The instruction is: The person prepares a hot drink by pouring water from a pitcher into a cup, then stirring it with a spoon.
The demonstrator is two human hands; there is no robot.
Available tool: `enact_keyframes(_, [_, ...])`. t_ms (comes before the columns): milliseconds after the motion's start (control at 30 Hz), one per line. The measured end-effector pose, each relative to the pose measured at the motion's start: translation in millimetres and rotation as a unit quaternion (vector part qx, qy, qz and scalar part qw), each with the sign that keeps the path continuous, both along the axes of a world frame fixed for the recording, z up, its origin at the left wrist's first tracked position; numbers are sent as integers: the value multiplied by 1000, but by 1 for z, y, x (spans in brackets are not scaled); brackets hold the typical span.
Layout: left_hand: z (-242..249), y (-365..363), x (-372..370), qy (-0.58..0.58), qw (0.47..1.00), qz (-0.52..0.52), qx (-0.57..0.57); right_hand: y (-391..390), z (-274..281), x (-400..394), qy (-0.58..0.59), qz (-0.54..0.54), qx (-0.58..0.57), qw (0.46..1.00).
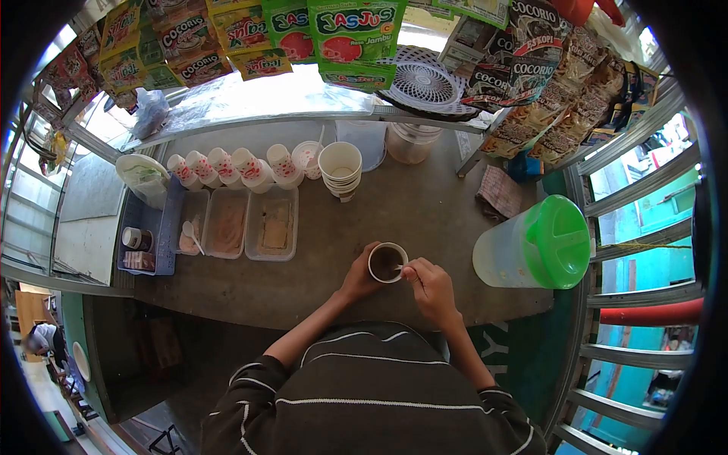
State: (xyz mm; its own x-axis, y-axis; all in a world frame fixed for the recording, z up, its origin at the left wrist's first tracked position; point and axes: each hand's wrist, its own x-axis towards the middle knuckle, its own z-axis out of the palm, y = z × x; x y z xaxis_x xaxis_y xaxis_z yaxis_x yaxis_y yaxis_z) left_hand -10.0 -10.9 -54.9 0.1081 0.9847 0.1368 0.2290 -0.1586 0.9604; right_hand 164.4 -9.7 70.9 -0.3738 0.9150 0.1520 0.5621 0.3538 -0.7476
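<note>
A white paper cup [387, 262] with dark brown liquid stands on the grey counter [425, 212], close to its front edge. My left hand [359, 277] wraps around the cup's left side. My right hand [430, 287] pinches a small white spoon [400, 267] whose tip reaches over the cup's rim into the drink. Both forearms come up from my dark striped sweater at the bottom of the view.
A clear jug with a green lid [535, 244] stands to the right. A stack of paper cups [340, 170], a row of overturned printed cups [227, 168] and three powder tubs [241, 224] sit behind. Drink sachets [353, 30] hang overhead. A cloth [500, 191] lies at the back right.
</note>
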Motion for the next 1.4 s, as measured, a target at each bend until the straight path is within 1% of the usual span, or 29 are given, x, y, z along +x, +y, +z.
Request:
enact_keyframes(67, [-1,0,0,-10,1000,-4,-4,0,0,-2,3,-5,21,1000])
enact_keyframes(167, [-3,0,1,-15,1000,-4,-9,0,0,-5,34,-9,-1,999])
enact_keyframes(233, [-3,0,1,-10,1000,0,-11,-1,0,-6,78,-1,-36,996])
enact_keyframes(367, [1,0,0,-1,1000,-4,-4,-1,-3,-4,82,19,-75,994])
enact_keyframes(433, [1,0,-1,-4,1000,-5,-3,-1,-4,-2,57,28,-84,994])
enact_keyframes(567, [1,0,0,1,1000,-1,-4,1,0,-1,29,20,-60,998])
enact_keyframes(633, [4,0,0,13,1000,2,-1,2,2,-3,9,-12,-7,1000])
enact_keyframes(667, [4,-1,0,11,1000,-2,-9,2,1,-4,9,-12,-7,1000])
enact_keyframes(733, [4,0,0,10,1000,-5,-16,2,-4,-6,96,-32,-59,993])
enact_keyframes(767, [3,0,0,7,1000,-2,-14,1,-3,-6,97,-32,-59,993])
enact_keyframes(833, [0,0,0,4,1000,1,-12,0,-3,-6,167,-14,-140,976])
enact_keyframes(900, [-4,1,-1,18,1000,2,23,0,-3,-4,170,-4,-149,974])
enact_keyframes(933, [-5,1,-1,19,1000,2,22,0,-4,-2,173,6,-157,972])
enact_keyframes(967, [-6,1,0,6,1000,1,18,1,-4,1,173,6,-157,972])
enact_keyframes(1033, [-8,1,0,-5,1000,0,15,4,-4,6,84,2,-122,989])
enact_keyframes(1067, [-7,1,0,9,1000,1,13,4,-2,6,84,2,-122,989])
enact_keyframes(1133, [-6,1,1,23,1000,3,11,4,1,4,32,-21,-28,999])
enact_keyframes(1167, [-6,0,1,14,1000,7,14,4,1,3,32,-20,-28,999])
enact_keyframes(1233, [-6,0,1,5,1000,11,18,3,1,-1,128,-40,-75,988])
enact_keyframes(1267, [-6,0,1,12,1000,13,24,3,2,-1,128,-40,-74,988])
enact_keyframes(1333, [-6,0,1,20,999,15,29,1,4,-2,208,-18,-147,967])
enact_keyframes(1400, [-5,0,0,2,1000,-3,0,2,4,1,202,-7,-155,967])
